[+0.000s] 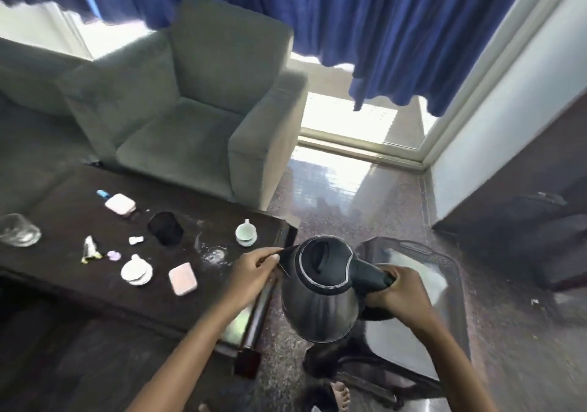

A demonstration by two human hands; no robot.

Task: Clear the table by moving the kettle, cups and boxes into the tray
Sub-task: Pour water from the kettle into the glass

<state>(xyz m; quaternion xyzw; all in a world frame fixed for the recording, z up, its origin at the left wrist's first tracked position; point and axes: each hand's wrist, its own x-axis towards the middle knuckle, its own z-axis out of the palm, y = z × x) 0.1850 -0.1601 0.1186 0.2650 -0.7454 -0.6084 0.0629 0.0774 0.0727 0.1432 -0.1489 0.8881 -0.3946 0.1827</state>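
Head view. The kettle point(317, 303), dark metal with its lid open, is held in the air between the table point(63, 208) and the tray point(409, 341), above the floor and partly over the tray's near-left edge. The right hand point(397, 294) grips the black handle, with its fingers wrapped fully round it. The left hand point(254, 268) steadies the opposite side, its fingers curled and pinching the spout. The kettle stands roughly upright with its mouth facing the camera.

The tray is dark with a shiny bottom and lies to the right of the table, on a low dark support.

On the table are a pale green cup on a saucer point(246, 233) near the right edge, a white cup on a saucer point(136, 270), a pink box point(182, 278) just beside it, a second pink box point(120, 204) farther back, a black round container point(165, 228) and a clear glass point(19, 230) at the left. A grey armchair point(197, 93) stands behind the table, below blue curtains point(349, 14).
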